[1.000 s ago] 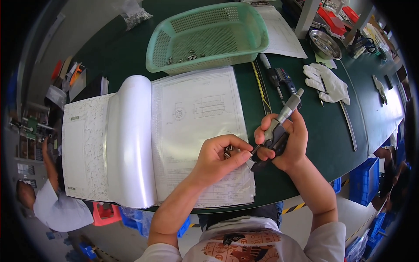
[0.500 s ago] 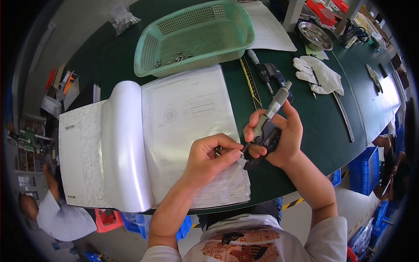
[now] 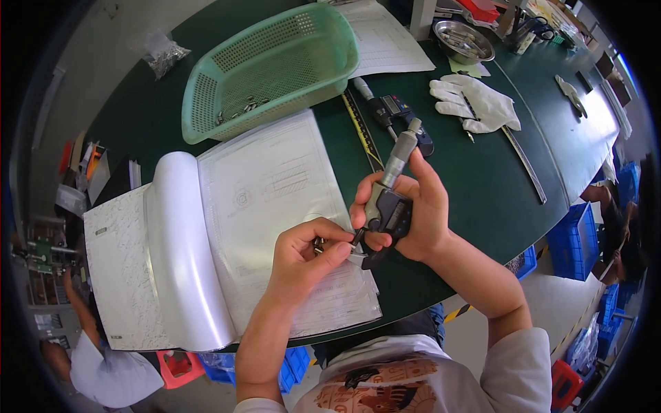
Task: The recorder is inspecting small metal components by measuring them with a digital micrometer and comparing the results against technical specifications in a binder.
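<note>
1. At the centre of the frame, a micrometer [image 3: 392,210] is gripped in the right hand [image 3: 420,217], its fingers wrapped about the frame and its silver barrel tilted toward the upper right.
2. Just left of it, small metal parts [image 3: 319,244] are held in the curled fingers of the left hand [image 3: 296,258], whose thumb and forefinger are brought together at the micrometer's measuring end (whether a part is seated in the gap cannot be told).
3. Beneath the left hand, an open binder [image 3: 265,206] of technical drawings is spread on the green tabletop [image 3: 475,199], a glossy plastic sheet [image 3: 186,255] curled over its middle.
4. At upper centre, loose metal pieces [image 3: 250,107] are contained in a perforated green basket [image 3: 275,76]; a clear bag [image 3: 165,58] of small parts is seen at upper left.
5. Above the right hand, a second micrometer [image 3: 396,110] is laid beside a yellow-and-black measuring tape [image 3: 359,129].
6. Toward the upper right, a white glove [image 3: 489,107] is crossed by a pen [image 3: 469,136], below a metal bowl [image 3: 478,58].
7. At lower left, a co-worker's white-clad shoulder [image 3: 110,372] is glimpsed near a red stool [image 3: 179,370].
</note>
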`<state>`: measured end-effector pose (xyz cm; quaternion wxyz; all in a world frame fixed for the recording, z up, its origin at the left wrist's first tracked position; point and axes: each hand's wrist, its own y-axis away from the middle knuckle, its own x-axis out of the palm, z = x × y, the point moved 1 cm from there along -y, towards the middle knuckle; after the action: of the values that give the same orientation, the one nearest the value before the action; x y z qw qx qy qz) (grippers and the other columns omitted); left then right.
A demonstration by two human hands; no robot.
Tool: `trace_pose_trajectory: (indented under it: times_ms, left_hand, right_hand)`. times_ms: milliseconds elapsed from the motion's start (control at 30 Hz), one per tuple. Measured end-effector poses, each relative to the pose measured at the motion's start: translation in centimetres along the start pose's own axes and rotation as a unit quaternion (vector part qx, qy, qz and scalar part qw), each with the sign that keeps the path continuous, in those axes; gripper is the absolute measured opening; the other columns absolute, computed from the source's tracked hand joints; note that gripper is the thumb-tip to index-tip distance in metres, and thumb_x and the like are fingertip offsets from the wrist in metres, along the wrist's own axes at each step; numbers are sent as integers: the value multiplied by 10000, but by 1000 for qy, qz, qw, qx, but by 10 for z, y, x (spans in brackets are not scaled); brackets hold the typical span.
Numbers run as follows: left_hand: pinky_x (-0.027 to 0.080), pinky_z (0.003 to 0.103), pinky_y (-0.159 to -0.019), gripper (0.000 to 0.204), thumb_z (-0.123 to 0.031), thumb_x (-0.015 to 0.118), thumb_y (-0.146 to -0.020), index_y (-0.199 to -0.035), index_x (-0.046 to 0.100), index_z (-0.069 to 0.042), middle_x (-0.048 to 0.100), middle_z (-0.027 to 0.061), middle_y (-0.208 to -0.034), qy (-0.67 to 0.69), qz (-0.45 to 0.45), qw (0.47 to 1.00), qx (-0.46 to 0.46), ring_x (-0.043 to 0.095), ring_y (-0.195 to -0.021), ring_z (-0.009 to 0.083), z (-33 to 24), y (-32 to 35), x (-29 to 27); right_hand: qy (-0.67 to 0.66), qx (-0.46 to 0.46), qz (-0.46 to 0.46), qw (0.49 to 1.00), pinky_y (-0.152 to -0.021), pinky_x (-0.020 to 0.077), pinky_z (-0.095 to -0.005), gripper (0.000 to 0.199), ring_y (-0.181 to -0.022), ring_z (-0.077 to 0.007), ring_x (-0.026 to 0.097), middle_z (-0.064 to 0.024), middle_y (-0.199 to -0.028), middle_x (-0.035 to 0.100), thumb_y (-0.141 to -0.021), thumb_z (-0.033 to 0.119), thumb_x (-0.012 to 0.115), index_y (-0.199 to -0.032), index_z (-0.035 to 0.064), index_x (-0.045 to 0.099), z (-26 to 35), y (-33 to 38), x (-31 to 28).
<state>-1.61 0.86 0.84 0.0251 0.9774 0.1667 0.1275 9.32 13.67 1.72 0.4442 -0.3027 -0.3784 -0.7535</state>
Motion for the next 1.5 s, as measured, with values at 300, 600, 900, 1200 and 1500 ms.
trace_pose_trajectory:
  times_ms: [300, 600, 900, 1200, 1500]
  left_hand:
    - [371, 178, -612, 112, -43, 560, -770, -864, 552, 18, 533, 18, -778, 35, -11, 997, -63, 465, -697, 55, -5, 3, -3]
    - [364, 167, -578, 127, -109, 580, -788, -845, 549, 1, 528, 2, -757, 37, 12, 997, -74, 455, -667, 32, -1, 2, -1]
    - [344, 157, -535, 123, -100, 591, -776, -829, 554, 5, 521, -10, -720, 26, 2, 998, -61, 427, -613, 16, -1, 1, -2]
    - [335, 163, -515, 95, -58, 600, -756, -802, 558, 14, 514, -9, -686, 30, -13, 998, -58, 418, -578, 16, 0, 1, 1]
    - [338, 168, -525, 84, -41, 593, -751, -797, 557, 19, 511, 0, -692, 14, -4, 999, -52, 426, -597, 26, -2, 0, 2]
  right_hand:
    - [-10, -4, -9, 1000, -382, 367, -267, 698, -397, -193, 417, -184, -685, 550, -746, 652, 224, -776, 13, 505, 0, -2, 2]
    - [-32, -47, 3, 998, -382, 362, -264, 728, -406, -191, 411, -171, -662, 537, -720, 694, 219, -763, 23, 500, -2, 3, 2]
    - [3, -66, 5, 998, -369, 366, -276, 690, -360, -187, 390, -169, -655, 542, -782, 651, 184, -768, 37, 499, -4, -1, 1]
    - [-18, -43, 11, 999, -402, 386, -263, 673, -415, -195, 442, -181, -695, 548, -803, 587, 163, -804, 2, 496, -2, -2, -3]
    - [-1, -53, 36, 998, -410, 392, -253, 714, -424, -178, 462, -159, -675, 562, -768, 643, 209, -797, 3, 523, -3, -1, -4]
